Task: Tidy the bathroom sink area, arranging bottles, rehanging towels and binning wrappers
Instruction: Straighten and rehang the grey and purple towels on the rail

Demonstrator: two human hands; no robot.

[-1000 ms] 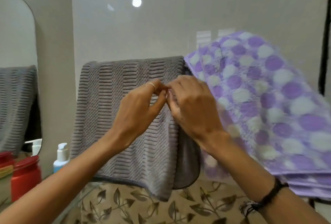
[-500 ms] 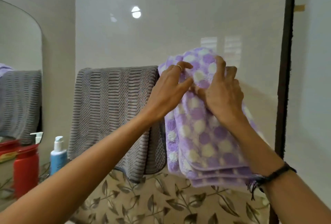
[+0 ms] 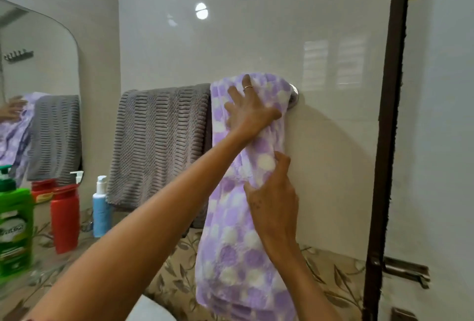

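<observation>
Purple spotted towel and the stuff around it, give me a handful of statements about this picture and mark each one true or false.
1. The purple spotted towel hangs over the rail to the right of the grey towel. True.
2. The left hand lies flat with straight fingers on the upper part of the purple towel. True.
3. The right hand hangs free, touching nothing. False: its fingers grip the purple towel lower down.
4. The red bottle stands to the right of the blue pump bottle. False: it stands to the left.
5. The grey towel lies crumpled on the counter. False: it hangs on the rail.
</observation>
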